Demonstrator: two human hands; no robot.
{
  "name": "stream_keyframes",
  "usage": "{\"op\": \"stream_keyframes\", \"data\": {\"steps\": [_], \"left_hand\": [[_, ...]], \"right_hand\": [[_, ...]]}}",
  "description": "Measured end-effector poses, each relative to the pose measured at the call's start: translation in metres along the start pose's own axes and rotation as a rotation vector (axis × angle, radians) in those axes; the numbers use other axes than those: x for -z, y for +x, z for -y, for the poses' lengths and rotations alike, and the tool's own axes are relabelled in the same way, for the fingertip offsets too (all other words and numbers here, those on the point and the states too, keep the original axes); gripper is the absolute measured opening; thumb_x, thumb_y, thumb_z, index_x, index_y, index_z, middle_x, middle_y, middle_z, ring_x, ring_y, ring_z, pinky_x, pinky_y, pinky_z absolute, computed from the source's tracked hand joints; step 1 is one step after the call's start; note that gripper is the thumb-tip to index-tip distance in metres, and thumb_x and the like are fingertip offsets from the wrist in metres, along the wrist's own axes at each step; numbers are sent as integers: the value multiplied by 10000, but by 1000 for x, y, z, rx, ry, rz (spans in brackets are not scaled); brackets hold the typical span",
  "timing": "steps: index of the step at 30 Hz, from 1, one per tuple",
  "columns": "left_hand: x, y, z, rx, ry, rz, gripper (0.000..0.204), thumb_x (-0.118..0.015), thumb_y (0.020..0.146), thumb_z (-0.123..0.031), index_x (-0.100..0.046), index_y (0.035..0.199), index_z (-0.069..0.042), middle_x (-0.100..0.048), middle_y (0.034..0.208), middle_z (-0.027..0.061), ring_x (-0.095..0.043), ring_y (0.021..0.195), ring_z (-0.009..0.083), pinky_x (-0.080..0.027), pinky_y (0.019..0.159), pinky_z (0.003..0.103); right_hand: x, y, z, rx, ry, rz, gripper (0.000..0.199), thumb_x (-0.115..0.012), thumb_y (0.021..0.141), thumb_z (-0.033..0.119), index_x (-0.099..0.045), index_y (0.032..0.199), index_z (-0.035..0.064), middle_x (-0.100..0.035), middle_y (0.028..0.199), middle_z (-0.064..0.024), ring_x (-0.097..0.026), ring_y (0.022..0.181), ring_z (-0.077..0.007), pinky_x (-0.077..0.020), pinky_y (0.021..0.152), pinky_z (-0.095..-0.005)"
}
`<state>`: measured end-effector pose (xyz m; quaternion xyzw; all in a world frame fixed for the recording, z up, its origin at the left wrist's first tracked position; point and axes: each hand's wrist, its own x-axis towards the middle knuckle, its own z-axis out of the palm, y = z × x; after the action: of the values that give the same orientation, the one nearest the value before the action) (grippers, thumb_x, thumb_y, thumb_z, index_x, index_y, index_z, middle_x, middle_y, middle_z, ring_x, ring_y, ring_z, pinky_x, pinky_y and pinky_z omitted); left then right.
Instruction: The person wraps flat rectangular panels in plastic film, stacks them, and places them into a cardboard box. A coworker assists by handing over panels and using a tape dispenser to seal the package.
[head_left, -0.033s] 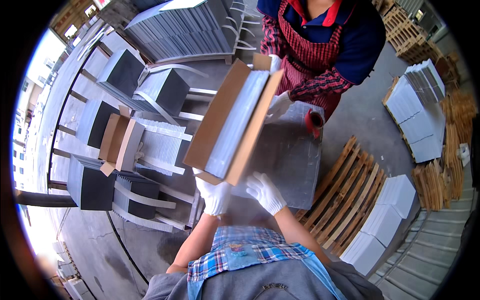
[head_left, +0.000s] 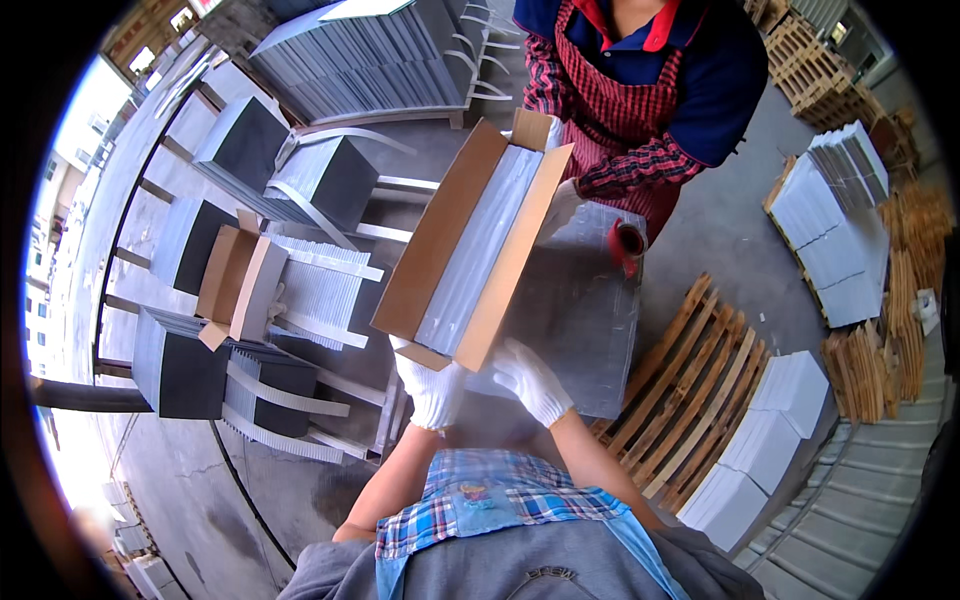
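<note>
A long open cardboard box [head_left: 440, 250] packed with grey slabs [head_left: 480, 250] is held tilted above a grey worktable [head_left: 580, 330]. My left hand [head_left: 430, 388], in a white glove, grips the box's near end from below. At the near right corner of the box is my right hand [head_left: 530, 380], also gloved, holding it. A person in a red checked apron [head_left: 620, 90] stands across the table, and their gloved hand [head_left: 560, 205] holds the far end of the box.
A red tape roll [head_left: 630, 245] lies on the table's far right. Strapped stacks of grey slabs [head_left: 300, 270] and another open carton [head_left: 235, 285] fill the left. Wooden pallets [head_left: 690, 390] and stacks of white boxes [head_left: 790, 400] lie on the right.
</note>
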<state>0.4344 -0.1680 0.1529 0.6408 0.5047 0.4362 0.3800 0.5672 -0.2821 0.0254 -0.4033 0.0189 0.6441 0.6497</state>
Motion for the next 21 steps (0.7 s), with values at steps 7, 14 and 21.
{"op": "stream_keyframes", "data": {"steps": [7,14,21], "left_hand": [[-13,-12,-17,77,-77,53,839,-874,711,-245,-383,1358,-32,-540,1267,143,-561,1164,243,-473,976,395],[46,-4,-36,297,-482,526,861,-814,786,-326,-358,1463,-51,-543,1346,112,-530,1240,233,-430,1040,360],[37,11,-21,311,-532,447,654,-692,919,-334,-416,1426,-26,-560,1269,95,-541,1156,189,-427,996,338]], "right_hand": [[-103,-73,93,518,-541,102,899,-613,911,632,-364,1504,3,-473,1478,-116,-486,1329,-211,-414,1065,-399],[-161,-87,85,575,-673,-68,393,-671,924,236,-587,1204,-27,-709,1085,-132,-668,995,-179,-522,856,-334],[-146,-79,75,531,-598,15,373,-604,967,125,-551,1306,-19,-624,1155,-50,-585,1025,-112,-484,902,-271]]}}
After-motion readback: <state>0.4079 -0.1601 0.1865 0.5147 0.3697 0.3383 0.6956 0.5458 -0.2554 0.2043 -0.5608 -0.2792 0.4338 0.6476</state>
